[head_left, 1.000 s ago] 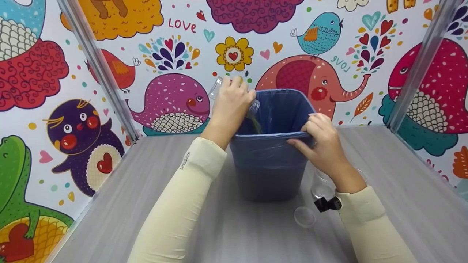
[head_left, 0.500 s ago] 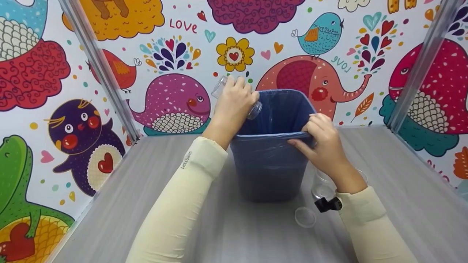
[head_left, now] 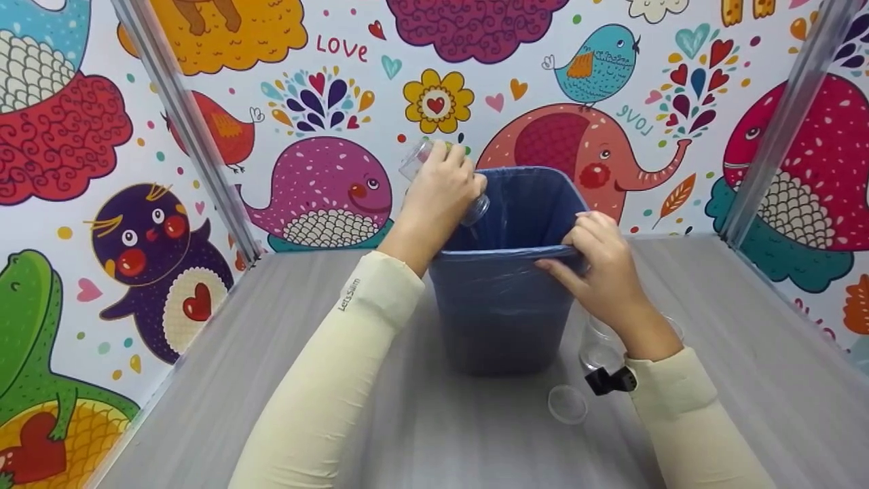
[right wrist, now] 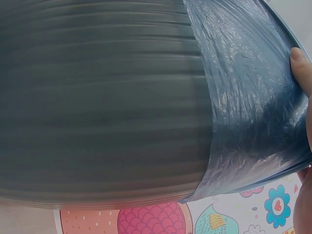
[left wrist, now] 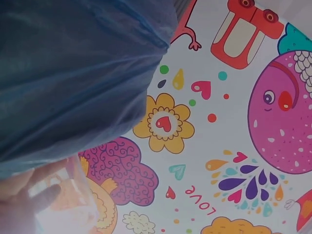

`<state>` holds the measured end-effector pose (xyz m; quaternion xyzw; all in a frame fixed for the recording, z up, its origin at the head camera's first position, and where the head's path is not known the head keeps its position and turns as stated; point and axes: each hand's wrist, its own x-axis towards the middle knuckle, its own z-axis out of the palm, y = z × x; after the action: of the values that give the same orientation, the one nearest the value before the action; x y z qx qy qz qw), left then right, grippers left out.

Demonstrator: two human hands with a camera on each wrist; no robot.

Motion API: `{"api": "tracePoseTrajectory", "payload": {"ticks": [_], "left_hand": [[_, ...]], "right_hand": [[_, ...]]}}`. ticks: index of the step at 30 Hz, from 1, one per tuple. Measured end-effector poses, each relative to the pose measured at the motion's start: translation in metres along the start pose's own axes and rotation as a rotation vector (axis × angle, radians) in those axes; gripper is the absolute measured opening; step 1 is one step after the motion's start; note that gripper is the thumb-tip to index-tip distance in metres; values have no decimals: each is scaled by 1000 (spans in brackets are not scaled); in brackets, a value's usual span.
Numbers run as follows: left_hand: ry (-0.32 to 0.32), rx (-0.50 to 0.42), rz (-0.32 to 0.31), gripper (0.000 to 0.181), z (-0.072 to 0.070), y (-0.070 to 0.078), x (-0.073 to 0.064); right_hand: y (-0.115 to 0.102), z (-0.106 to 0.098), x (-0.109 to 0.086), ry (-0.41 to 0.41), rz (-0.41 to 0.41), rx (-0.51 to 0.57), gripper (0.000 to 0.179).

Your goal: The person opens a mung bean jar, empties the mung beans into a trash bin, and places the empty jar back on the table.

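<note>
My left hand (head_left: 441, 197) grips a clear jar (head_left: 415, 160), tilted mouth-down over the left side of a blue bin (head_left: 502, 312). The bin is lined with a thin clear bag (right wrist: 243, 87), folded over its rim. A faint trace shows just under the jar's mouth; what it is cannot be made out. At the bin's right front corner, my right hand (head_left: 604, 265) pinches the rim, thumb outside and fingers over the top. In the left wrist view, part of the left hand (left wrist: 19, 200) and the jar (left wrist: 66, 204) appear blurred beneath the bin's edge.
On the grey table (head_left: 461, 435), a round clear lid (head_left: 567, 405) lies in front of the bin. Another clear container (head_left: 601, 353) stands right of the bin, partly hidden by the right wrist. Patterned walls (head_left: 326, 190) enclose the back and sides.
A greenish stream fell from the jar one second ago and is gone now. The left hand and jar have shifted slightly right. The right hand keeps its place on the rim.
</note>
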<state>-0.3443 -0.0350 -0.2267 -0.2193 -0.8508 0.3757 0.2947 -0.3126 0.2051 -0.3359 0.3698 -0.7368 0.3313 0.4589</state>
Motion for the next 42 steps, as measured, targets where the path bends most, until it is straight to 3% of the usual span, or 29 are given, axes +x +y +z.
{"api": "tracePoseTrajectory", "payload": {"ticks": [9,22,26,30,33,42], "left_hand": [[-17,85,100,40,-2,0,6],[-24,70,87,36,-1,1,6],[76,34,139,37,-1,1,6],[121,25,150,32,-1,1,6],[53,31,104,34,0,0,5],[16,33,97,35,-1,0,6]], "right_hand": [[1,-1,1,-8,-23,-10,44],[1,2,0,43,-18,4,52],[2,2,1,27,-16,-1,54],[1,0,1,1,-9,-12,47],[0,0,1,-5,-9,-8,39],[-1,0,0,0,0,-3,37]]}}
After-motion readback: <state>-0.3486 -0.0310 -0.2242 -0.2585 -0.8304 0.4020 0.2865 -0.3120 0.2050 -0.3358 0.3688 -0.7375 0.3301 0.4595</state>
